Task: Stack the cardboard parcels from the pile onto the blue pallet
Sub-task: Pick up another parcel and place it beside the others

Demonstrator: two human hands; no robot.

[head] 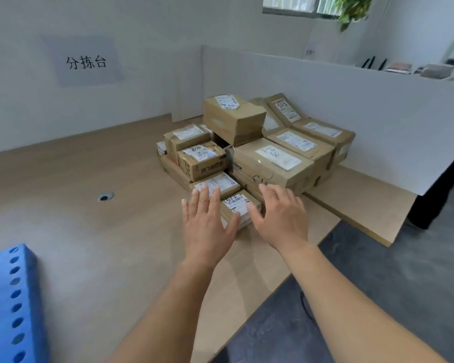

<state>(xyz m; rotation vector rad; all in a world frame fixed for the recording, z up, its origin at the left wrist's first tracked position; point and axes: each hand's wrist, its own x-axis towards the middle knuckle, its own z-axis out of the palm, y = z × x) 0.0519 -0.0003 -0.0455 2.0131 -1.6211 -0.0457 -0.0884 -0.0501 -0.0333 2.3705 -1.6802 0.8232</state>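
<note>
A pile of cardboard parcels with white labels sits on the wooden table against the white partition. The nearest one is a small parcel at the pile's front edge. My left hand is spread flat with straight fingers at that parcel's left side, and my right hand is spread at its right side. Neither hand grips anything. The blue pallet, perforated with round holes, lies at the table's near left corner with nothing on its visible part.
A wooden table with a round cable hole spreads to the left. A white partition stands behind the pile. Grey floor lies to the right past the table edge.
</note>
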